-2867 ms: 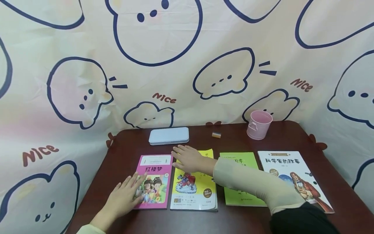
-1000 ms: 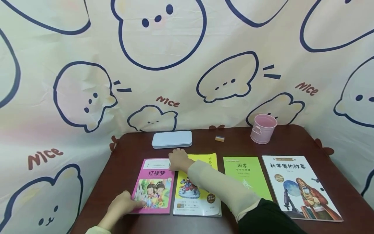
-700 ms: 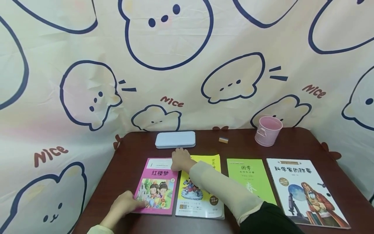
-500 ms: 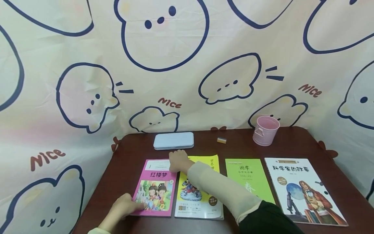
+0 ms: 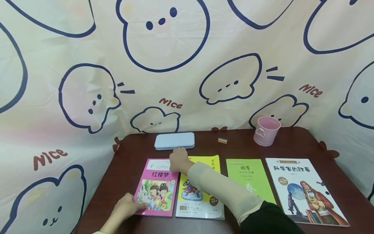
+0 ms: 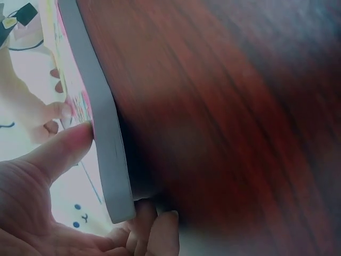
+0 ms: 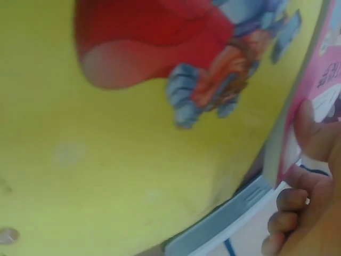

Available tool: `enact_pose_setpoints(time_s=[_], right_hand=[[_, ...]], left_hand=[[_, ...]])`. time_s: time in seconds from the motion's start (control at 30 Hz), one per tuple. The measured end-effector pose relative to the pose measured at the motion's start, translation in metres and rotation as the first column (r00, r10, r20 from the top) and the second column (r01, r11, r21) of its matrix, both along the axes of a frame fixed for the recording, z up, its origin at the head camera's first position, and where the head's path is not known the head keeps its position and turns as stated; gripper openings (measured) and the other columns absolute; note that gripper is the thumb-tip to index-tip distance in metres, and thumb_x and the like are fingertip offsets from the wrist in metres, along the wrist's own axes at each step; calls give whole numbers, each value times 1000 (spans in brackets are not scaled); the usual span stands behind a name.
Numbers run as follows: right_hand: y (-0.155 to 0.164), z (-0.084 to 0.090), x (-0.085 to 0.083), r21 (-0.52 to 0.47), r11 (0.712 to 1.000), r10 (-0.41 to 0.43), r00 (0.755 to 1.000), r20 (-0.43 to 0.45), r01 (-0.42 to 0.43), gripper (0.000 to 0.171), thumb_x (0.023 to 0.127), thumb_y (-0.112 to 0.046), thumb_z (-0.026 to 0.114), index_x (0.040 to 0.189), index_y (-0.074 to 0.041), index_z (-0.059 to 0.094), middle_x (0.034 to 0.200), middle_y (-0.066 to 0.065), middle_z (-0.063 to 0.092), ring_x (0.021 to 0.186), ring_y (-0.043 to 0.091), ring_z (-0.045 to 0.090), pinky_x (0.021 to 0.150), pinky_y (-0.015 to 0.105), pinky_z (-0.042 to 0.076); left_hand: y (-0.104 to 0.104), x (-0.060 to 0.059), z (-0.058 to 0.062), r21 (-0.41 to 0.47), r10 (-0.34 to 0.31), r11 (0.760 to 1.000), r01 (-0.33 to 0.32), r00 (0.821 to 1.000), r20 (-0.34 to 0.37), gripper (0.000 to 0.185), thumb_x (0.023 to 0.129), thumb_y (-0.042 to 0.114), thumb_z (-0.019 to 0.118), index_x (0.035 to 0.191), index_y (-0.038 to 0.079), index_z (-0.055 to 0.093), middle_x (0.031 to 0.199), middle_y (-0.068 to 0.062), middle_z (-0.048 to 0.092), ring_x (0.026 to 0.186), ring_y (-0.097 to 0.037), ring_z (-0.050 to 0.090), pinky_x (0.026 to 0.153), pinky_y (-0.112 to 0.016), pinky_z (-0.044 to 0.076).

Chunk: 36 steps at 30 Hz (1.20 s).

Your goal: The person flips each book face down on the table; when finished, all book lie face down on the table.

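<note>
A pink book point(image 5: 156, 191) with two cartoon children on its cover lies leftmost in a row on the table. My left hand point(image 5: 124, 208) grips its near left corner, thumb on the cover. In the left wrist view the other fingers curl under the book's thick page edge point(image 6: 109, 138), with a dark gap between book and tabletop. Reaching across the yellow book point(image 5: 191, 191), my right hand point(image 5: 179, 161) pinches the pink book's far right corner. The right wrist view shows its thumb point(image 7: 311, 133) on the cover, the other fingers curled at the edge.
Right of the yellow book lie a green book point(image 5: 248, 178), partly behind the right sleeve point(image 5: 225, 188), and a white book point(image 5: 306, 191). Along the back of the table point(image 5: 201, 143) are a pale blue case point(image 5: 174, 141), a small eraser-like block point(image 5: 222, 140) and a pink bucket point(image 5: 267, 131).
Both hands lay spread earlier, the left on the pink book and the right over the yellow one. They now grip opposite corners of the pink book. The head view has shifted slightly.
</note>
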State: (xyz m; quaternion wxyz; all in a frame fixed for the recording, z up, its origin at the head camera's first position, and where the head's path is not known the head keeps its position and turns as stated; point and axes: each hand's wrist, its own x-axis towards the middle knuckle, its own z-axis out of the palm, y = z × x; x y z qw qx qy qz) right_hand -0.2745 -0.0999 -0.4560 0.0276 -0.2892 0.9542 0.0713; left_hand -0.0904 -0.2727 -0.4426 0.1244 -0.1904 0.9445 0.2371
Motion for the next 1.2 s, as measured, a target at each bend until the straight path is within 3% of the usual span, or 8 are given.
enact_pose_setpoints(time_s=[0.1,0.23,0.43,0.53,0.63,0.83,1.0,1.2], right_hand=[[-6,2,2,5,999,-32,999,23,32,23,79,-41,64,71,-19,62,66,-4,57,64,14,51,67,32,46],[-8,4,4,-61,989,-122,981,148,132,20,80,-37,67,81,-17,64,67,-3,56,61,13,51,57,31,45],[-5,2,6,-155,962,-173,940,293,226,18,79,-31,69,85,-14,65,73,-2,57,66,15,52,63,32,45],[-5,1,5,-167,953,-191,927,322,254,16,79,-29,67,82,-13,65,73,-1,58,65,16,51,61,31,44],[-5,1,3,-191,939,-210,915,344,288,17,78,-27,67,84,-11,64,74,2,58,63,16,51,56,30,42],[-7,6,1,-281,888,-211,866,453,363,46,79,-21,67,118,-2,53,78,8,56,51,15,52,44,25,42],[-9,7,1,-325,850,-200,824,530,415,57,80,-15,65,130,1,44,80,12,57,47,15,50,41,24,37],[-12,4,0,-352,814,-193,786,588,463,58,79,-10,64,130,1,40,88,15,55,44,15,43,40,24,34]], left_hand=[[-1,0,-1,-1,2,1000,-2,1000,8,60,69,45,78,86,-7,54,75,-11,53,71,-24,48,67,-43,46],[-1,2,0,16,5,1000,-5,1000,-1,61,69,45,78,88,-8,54,75,-10,53,71,-24,48,67,-41,46],[-2,8,-2,135,35,990,-30,999,-38,53,73,34,78,91,-9,52,76,-11,53,67,-22,52,57,-36,49],[-5,10,-3,314,89,947,-64,994,-65,45,77,17,76,96,-12,47,80,-15,55,67,-21,58,55,-37,54],[-8,10,-2,500,155,861,-91,984,-86,39,79,0,69,102,-15,42,84,-20,57,70,-23,63,59,-42,56],[-13,10,11,669,239,735,-111,965,-104,43,81,-10,57,115,-18,33,89,-22,53,71,-25,63,64,-41,57],[-16,12,21,708,269,699,-100,954,-131,44,84,-9,54,121,-16,32,89,-19,61,73,-26,65,67,-44,56],[-17,14,31,715,294,692,-102,944,-150,51,84,-8,57,129,-14,33,94,-18,64,77,-23,65,69,-43,56]])
